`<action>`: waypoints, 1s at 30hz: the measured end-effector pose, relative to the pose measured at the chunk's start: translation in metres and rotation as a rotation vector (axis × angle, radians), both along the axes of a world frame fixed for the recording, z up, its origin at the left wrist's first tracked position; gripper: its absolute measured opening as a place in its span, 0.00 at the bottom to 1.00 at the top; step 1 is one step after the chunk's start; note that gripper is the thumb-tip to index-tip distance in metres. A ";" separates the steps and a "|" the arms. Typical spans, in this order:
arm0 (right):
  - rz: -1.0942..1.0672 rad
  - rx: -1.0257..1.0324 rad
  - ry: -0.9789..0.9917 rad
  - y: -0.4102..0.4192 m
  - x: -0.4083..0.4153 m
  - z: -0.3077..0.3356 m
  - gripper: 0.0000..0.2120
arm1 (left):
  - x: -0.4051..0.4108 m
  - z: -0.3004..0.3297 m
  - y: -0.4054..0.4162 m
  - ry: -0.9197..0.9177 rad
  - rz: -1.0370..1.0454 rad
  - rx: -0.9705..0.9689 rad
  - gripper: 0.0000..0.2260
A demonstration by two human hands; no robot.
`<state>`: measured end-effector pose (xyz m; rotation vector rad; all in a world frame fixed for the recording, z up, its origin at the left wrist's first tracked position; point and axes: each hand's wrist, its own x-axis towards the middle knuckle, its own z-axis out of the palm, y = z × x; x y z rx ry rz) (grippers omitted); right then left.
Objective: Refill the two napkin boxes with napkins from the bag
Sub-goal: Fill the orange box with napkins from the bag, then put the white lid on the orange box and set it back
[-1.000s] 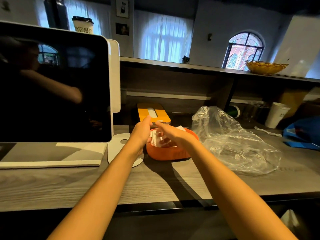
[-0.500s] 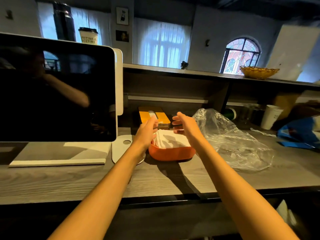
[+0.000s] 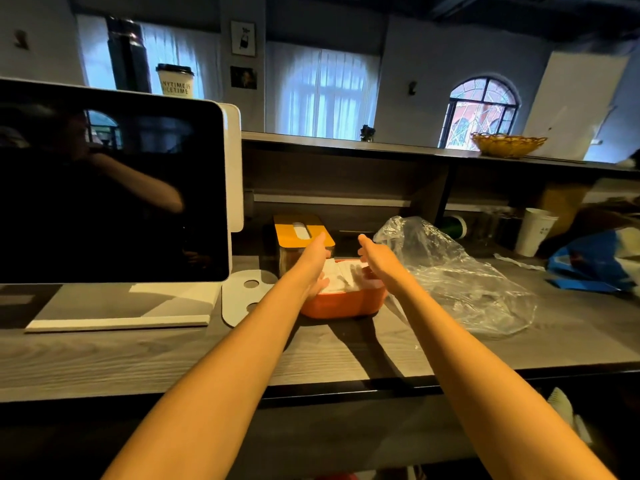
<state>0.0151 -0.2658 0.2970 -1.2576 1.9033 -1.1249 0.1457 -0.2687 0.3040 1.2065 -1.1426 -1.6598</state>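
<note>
Head view: both bare forearms reach forward over the grey wood-grain bench (image 3: 145,362) toward an orange napkin box (image 3: 343,303) that sits near the middle of it, lid off and filled with white napkins (image 3: 341,277). The left hand (image 3: 313,263) is at the box's left rim with its fingers (image 3: 320,241) straight and released, holding nothing; the thumb lies low by the napkins at the near-left corner, though whether it touches them I cannot tell. The right hand (image 3: 377,259) is over the box's right side, fingers likewise extended and released, gripping nothing.

Just beyond the orange box, farther from the person and slightly left, stands the second napkin box (image 3: 299,237), with a yellow lid and a white slot in the top; the left fingertips overlap its near-right corner in the picture. To the right of the orange box lies the clear plastic bag (image 3: 460,282), crumpled and flattened on the bench, its left edge close to the box.

At the far left a large dark monitor (image 3: 110,188) stands on a white base (image 3: 246,292), whose round foot lies just left of the orange box. A white paper cup (image 3: 535,230) and a blue bag (image 3: 595,265) are at the far right. On the raised shelf behind sits a yellow woven basket (image 3: 507,145), and a lidded takeaway cup (image 3: 175,81) stands above the monitor.
</note>
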 end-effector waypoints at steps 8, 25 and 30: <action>0.017 -0.400 -0.267 0.044 0.050 0.011 0.15 | 0.044 -0.001 0.032 -0.035 0.156 -0.425 0.15; 0.077 0.098 0.191 0.017 0.173 -0.084 0.25 | 0.137 -0.086 0.030 -0.212 0.365 -0.145 0.25; 0.028 0.148 0.247 0.009 0.174 -0.080 0.26 | 0.142 -0.078 0.028 -0.090 0.409 -0.133 0.21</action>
